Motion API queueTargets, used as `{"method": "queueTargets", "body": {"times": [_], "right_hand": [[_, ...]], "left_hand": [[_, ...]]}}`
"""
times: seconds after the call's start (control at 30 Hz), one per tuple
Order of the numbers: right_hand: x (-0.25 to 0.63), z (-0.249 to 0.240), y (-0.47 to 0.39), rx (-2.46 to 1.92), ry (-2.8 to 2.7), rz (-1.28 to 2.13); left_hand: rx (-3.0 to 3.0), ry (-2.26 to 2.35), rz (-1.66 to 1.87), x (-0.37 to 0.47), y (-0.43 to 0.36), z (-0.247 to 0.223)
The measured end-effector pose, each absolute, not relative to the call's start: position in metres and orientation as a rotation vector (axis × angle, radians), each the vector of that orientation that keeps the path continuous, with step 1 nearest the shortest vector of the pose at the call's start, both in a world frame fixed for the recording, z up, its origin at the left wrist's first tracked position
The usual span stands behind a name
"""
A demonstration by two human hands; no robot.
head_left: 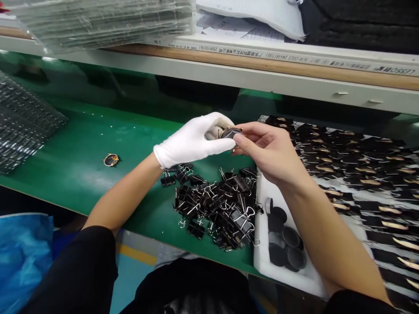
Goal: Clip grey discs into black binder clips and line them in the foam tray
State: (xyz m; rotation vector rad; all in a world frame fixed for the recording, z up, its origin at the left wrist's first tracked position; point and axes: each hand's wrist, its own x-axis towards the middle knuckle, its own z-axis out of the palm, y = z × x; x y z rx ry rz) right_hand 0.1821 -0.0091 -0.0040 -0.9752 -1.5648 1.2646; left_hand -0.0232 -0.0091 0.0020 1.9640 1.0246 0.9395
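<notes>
My left hand (193,138), in a white glove, is closed around the edge of a round watch case (230,132) with a gold-coloured rim and a dark face. Bare, my right hand (268,150) pinches the same case from the other side, thumb on its dark face. Part of the case is hidden by fingers. Below both hands lies a heap of black binder clips (225,205) with silver wire handles. Another watch case (111,160) rests alone on the green table (81,131), left of my gloved hand.
At the right, a white foam tray (262,257) holds loose black discs (290,248) and rows of clipped gold-rimmed pieces (363,170). Stacked clear plastic trays (24,126) stand at the left. A shelf edge (209,65) crosses the back, with more clear trays (108,24) above.
</notes>
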Motion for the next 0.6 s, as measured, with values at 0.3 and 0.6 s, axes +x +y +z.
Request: {"method": "queueTargets", "body": {"times": [0.3, 0.6], "right_hand": [[0.186, -0.017, -0.003, -0.987, -1.404, 1.413], [0.189, -0.021, 0.004, -1.000, -1.359, 1.459]], "left_hand": [[2.204, 1.096, 0.646, -0.044, -0.012, 0.016], [2.291, 1.543, -0.238, -0.085, -0.003, 0.027]]}}
